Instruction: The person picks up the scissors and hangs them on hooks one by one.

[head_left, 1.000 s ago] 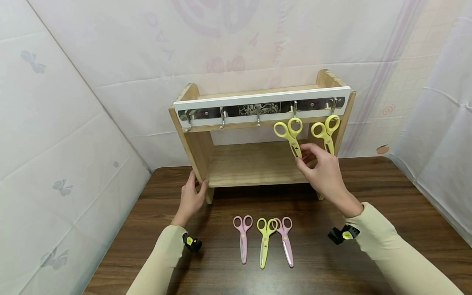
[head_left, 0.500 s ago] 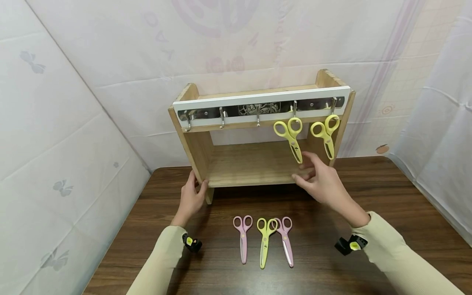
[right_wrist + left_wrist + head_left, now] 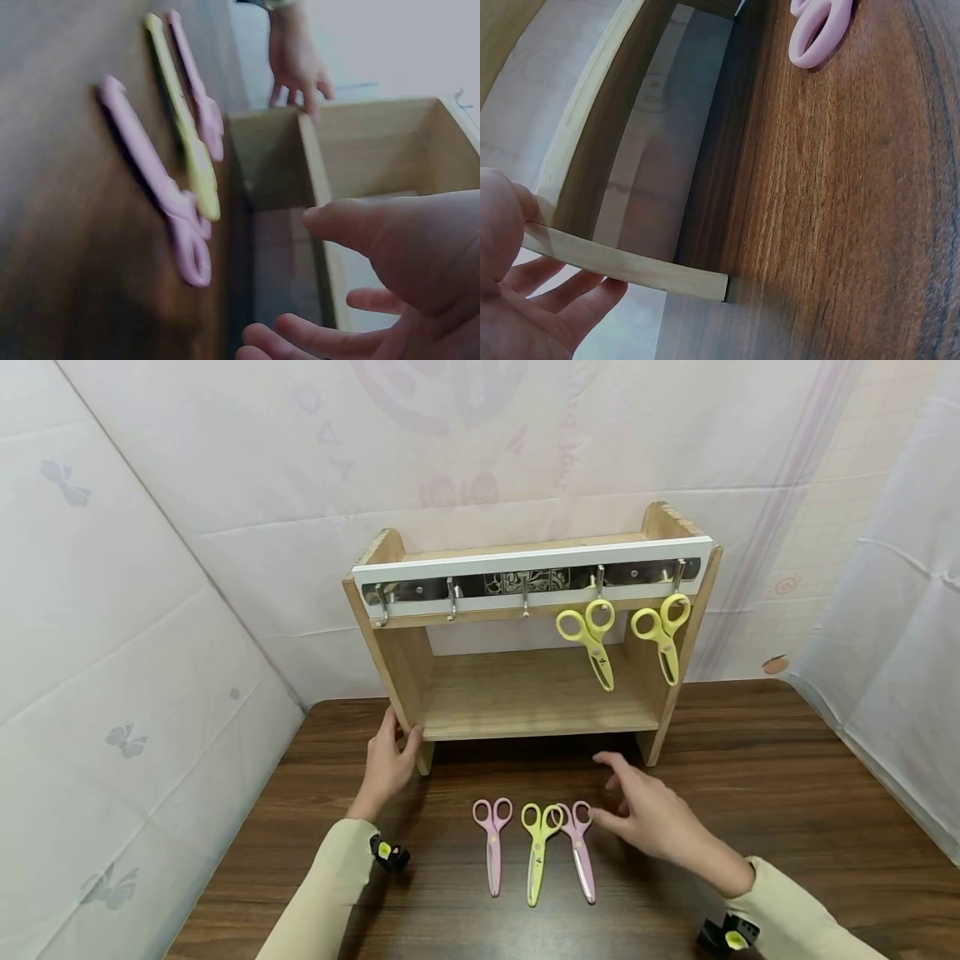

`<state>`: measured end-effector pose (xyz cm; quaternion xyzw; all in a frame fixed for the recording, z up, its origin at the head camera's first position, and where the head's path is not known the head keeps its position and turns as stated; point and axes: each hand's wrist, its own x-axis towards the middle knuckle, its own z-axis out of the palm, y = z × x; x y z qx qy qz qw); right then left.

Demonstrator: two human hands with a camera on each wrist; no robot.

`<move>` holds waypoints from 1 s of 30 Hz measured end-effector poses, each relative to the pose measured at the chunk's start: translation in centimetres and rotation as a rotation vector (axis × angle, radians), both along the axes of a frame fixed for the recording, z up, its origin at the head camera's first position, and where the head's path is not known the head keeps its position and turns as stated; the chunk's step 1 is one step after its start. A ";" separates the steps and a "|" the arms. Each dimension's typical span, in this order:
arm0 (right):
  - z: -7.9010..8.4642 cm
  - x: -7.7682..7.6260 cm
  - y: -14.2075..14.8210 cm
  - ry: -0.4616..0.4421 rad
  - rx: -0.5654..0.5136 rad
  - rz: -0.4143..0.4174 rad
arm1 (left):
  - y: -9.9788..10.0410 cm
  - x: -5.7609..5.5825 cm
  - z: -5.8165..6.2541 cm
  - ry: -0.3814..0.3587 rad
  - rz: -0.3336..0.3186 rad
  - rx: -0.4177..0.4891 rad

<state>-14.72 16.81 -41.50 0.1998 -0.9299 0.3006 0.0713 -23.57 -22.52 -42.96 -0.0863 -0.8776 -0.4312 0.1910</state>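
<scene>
My left hand (image 3: 386, 767) grips the lower left side of a wooden shelf (image 3: 525, 697), thumb in front and fingers (image 3: 592, 300) behind the side board. My right hand (image 3: 651, 810) is over the table with fingers loosely bent and nothing in them, its thumb close to the handles of the right pink scissors (image 3: 581, 852). Beside these lie yellow scissors (image 3: 537, 852), one handle loop overlapping the pink pair's, and another pink pair of scissors (image 3: 492, 852) further left. Two yellow scissors hang from hooks: one pair (image 3: 597, 652) on the second hook from the right, the other pair (image 3: 665, 639) on the rightmost.
A hook rail (image 3: 525, 581) on a white board spans the shelf's upper front; its three left hooks hold nothing. The shelf stands at the back of a brown wood-grain table (image 3: 450, 927). Patterned white cloth (image 3: 262, 485) surrounds the table.
My right hand has let go of the hanging yellow scissors and come down towards the scissors on the table. My left hand has stayed at the shelf's side.
</scene>
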 end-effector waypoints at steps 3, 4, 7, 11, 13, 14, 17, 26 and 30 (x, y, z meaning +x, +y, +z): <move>-0.9 0.8 -0.5 -0.040 0.040 0.007 | 0.0 0.0 0.0 -0.001 0.000 0.000; -1.2 1.0 -0.6 -0.054 0.055 0.009 | 0.0 0.1 0.0 -0.003 -0.001 0.000; -1.7 1.5 -1.0 -0.088 0.097 0.014 | 0.0 0.1 0.1 -0.007 -0.001 0.003; -2.2 2.0 -1.4 -0.119 0.146 0.016 | 0.0 0.1 0.1 -0.007 0.001 0.003; -2.3 2.3 -1.6 -0.135 0.165 0.010 | 0.0 0.1 0.1 -0.006 0.001 0.001; -2.4 2.4 -1.7 -0.143 0.173 0.009 | 0.0 0.1 0.1 -0.005 0.001 0.000; -2.6 2.6 -2.0 -0.150 0.201 0.005 | 0.0 0.1 0.1 -0.003 0.000 -0.001; -3.4 3.3 -2.7 -0.136 0.251 -0.002 | 0.0 0.1 0.1 0.002 0.004 -0.004; -3.5 3.3 -2.8 -0.135 0.236 -0.002 | 0.0 0.1 0.1 0.004 0.004 0.000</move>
